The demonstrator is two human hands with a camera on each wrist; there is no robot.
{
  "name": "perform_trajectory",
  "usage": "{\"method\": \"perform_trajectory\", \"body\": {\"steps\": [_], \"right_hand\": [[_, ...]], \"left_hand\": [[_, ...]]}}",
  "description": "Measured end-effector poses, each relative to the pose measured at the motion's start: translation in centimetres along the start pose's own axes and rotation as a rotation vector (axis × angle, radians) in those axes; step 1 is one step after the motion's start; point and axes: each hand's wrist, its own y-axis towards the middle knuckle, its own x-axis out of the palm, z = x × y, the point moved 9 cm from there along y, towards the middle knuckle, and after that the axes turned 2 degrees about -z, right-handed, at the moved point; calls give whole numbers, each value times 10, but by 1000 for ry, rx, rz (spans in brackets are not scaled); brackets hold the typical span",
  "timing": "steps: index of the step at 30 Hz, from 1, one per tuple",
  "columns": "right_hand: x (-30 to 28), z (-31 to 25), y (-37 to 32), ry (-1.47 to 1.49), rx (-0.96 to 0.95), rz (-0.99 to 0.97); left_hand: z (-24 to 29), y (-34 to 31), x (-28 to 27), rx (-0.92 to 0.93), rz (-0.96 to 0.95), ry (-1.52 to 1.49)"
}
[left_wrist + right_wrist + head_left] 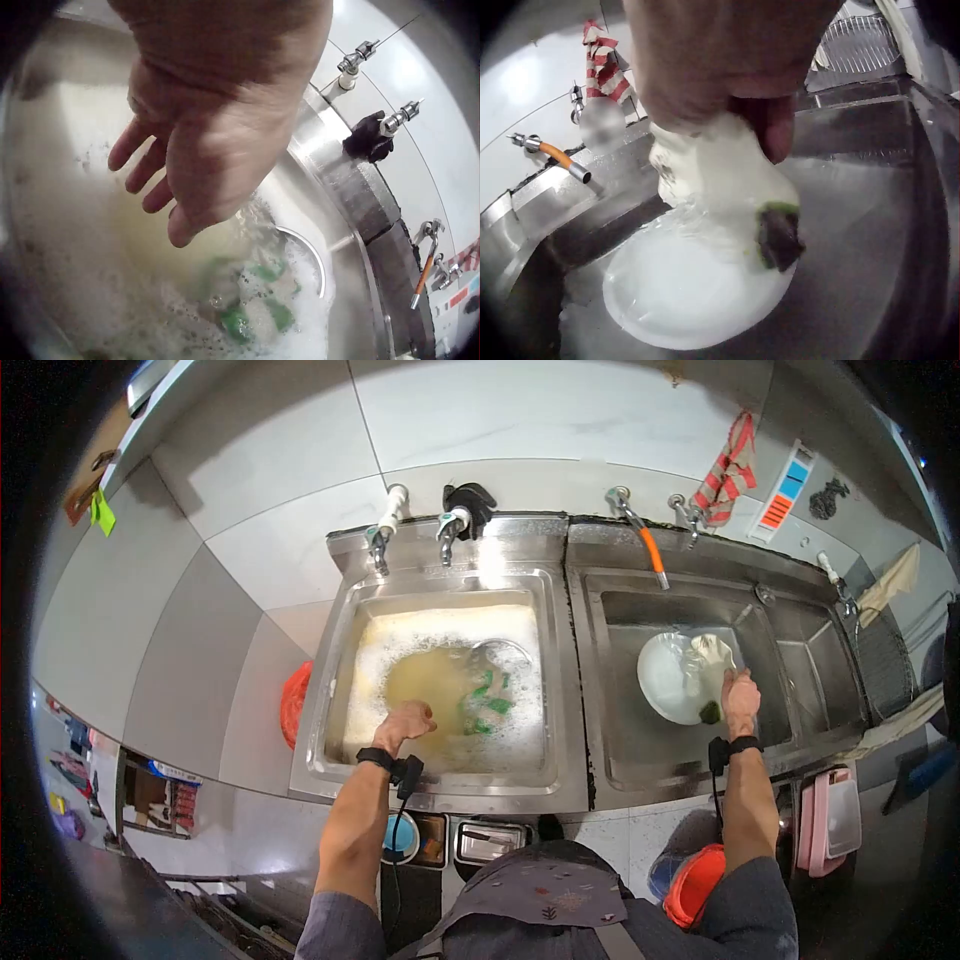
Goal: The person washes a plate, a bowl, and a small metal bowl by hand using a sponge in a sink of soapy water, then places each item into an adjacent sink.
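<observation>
Over the soapy water of the left sink, my left hand holds nothing. Its fingers hang relaxed in the left wrist view. Beside it, green-and-white items and a curved pale rim show through the suds. In the right sink, my right hand grips a crumpled, cream-white cloth-like piece. A dark green scrap shows at its lower edge. Just below the hand, a white plate lies in the water, partly overlapped by the cream-white piece.
Taps line the wall behind the left sink, one with a black glove-like item. An orange hose hangs from a tap over the right sink. A red-striped cloth hangs further right. Red containers stand below the sink's front edge.
</observation>
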Motion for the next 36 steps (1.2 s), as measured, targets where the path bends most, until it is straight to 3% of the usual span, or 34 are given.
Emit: {"method": "perform_trajectory", "body": {"steps": [1, 3, 6, 9, 10, 11, 14, 15, 17, 18, 21, 23, 24, 27, 29, 31, 36], "right_hand": [[1, -8, 2, 2, -10, -8], [-23, -53, -2, -51, -295, 299], [-35, -151, -1, 197, -562, 183], [-43, -288, -48, 473, -815, -143], [-21, -333, -66, 395, -872, -363], [-5, -371, -94, 478, -966, -449], [56, -457, -199, 302, -1229, -852], [92, -472, -216, 195, -1232, -855], [147, -492, -245, 85, -1250, -859], [167, -494, -252, 13, -1170, -881], [178, -500, -275, -118, -1068, -905], [187, -501, -270, 132, -997, -749], [200, -502, -278, -95, -1020, -913], [190, -507, -279, -61, -952, -874], [221, -512, -277, -67, -964, -819], [231, -516, -293, -238, -1241, -804], [199, -525, -287, -379, -1363, -811]], "left_hand": [[-2, -1, -1, -13, -1, -2], [-9, -3, 4, -36, -72, 43], [-11, -16, 0, -2, -74, 81], [-15, -27, -5, -82, -132, 104], [-22, -34, -5, -100, -129, 98], [-23, -40, -11, -39, -36, 66], [-30, -60, -22, -11, 116, -13], [-32, -67, -29, -28, 168, -55], [-28, -89, -43, -52, 186, -107], [-25, -100, -49, -63, 199, -158], [-24, -121, -58, -74, 227, -228], [-28, -127, -57, -86, 234, -257], [-31, -127, -54, -67, 235, -279], [-36, -130, -45, -73, 233, -332], [-40, -130, -43, -91, 226, -361], [-39, -127, -40, -67, 205, -346], [-35, -119, -40, -45, 158, -340]]}}
